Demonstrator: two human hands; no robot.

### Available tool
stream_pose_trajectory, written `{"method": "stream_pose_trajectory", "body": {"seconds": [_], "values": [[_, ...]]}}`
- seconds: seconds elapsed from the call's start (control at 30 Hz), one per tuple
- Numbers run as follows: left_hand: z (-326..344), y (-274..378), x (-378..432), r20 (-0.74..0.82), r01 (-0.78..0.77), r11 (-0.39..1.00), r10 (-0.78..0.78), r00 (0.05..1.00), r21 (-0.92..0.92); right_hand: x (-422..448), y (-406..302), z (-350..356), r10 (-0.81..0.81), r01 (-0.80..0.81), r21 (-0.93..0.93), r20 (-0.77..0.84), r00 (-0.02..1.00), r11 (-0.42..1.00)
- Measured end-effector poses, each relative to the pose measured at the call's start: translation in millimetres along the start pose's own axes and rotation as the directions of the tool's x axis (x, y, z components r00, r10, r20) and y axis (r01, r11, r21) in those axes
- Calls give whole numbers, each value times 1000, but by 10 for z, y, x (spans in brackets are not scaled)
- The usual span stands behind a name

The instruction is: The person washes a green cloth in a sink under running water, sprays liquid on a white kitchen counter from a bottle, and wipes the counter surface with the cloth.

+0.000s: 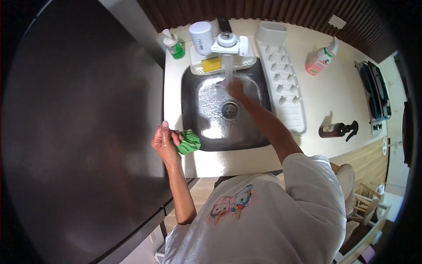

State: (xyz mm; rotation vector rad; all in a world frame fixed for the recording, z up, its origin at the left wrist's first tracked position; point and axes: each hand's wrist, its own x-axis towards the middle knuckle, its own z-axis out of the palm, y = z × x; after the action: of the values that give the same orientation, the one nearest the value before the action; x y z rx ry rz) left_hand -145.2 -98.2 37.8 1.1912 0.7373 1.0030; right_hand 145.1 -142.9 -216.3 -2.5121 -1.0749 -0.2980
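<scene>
Water runs from the white faucet-mounted filter [227,44] into the stainless steel sink [211,122]. In the stream, low over the far half of the basin, is my right hand [236,88]; it is blurred, so its fingers and anything in them cannot be made out. My left hand [166,140], wet, is at the sink's left front corner with the thumb pointing up. It grips a crumpled green cloth [189,142], which hangs over the counter and the basin's edge. The round drain strainer [229,110] shows at the basin's middle.
Behind the basin, a white caddy [197,67] holds a yellow sponge [211,64] and a white canister [201,38]. A green soap pump bottle [174,46] stands left. Right are a white drying rack [286,95], a pink-and-white spray bottle [320,59] and a brown spray bottle [334,130]. A dark panel [82,132] borders the left.
</scene>
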Motion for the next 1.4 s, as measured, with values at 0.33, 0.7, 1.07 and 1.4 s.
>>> {"method": "stream_pose_trajectory", "body": {"seconds": [0.33, 0.7, 1.07, 1.4], "values": [[14, 9, 7, 24, 8, 1000, -7, 1000, -27, -416, 457, 157, 338, -487, 121, 576, 744, 865], [128, -64, -11, 87, 28, 998, -23, 996, -57, 840, 58, -1635, -178, 378, 497, -402, 898, 781], [269, -22, -58, 154, 56, 998, -50, 987, -37, 660, 217, -1731, -302, 296, 80, 65, 951, 952], [521, -142, -88, 327, 63, 994, -88, 941, 84, -306, 324, -1512, -377, 393, -12, 249, 892, 920]]}}
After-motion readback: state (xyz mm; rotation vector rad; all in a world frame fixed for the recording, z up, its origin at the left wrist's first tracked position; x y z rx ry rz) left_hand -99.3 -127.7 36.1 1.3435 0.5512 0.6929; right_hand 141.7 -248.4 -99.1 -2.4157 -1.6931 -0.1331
